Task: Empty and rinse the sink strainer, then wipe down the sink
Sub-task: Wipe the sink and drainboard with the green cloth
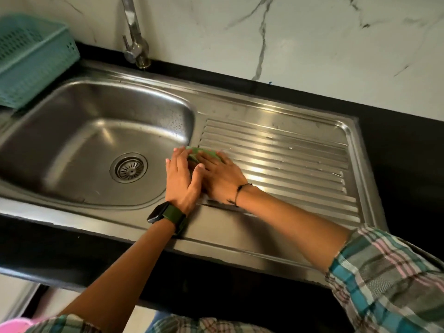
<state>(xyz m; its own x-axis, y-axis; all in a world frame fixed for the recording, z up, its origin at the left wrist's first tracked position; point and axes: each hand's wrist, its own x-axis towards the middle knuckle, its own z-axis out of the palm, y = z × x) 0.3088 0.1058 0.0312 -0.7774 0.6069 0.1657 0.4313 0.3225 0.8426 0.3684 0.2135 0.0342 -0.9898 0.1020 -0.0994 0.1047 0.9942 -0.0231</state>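
Observation:
A steel sink [72, 111] has a round strainer [129, 167] seated in its drain. To its right lies the ribbed drainboard [288, 152]. A green scrub pad [204, 152] lies on the drainboard's left edge, mostly hidden under my hands. My right hand [219, 179] presses flat on the pad. My left hand [181, 179], with a green-strapped watch on its wrist, rests beside it with fingers touching the pad's left side.
A chrome tap [134, 39] stands behind the basin. A teal plastic basket [31, 58] sits at the back left, overhanging the sink rim. Black countertop [396, 145] surrounds the sink; a marble wall rises behind.

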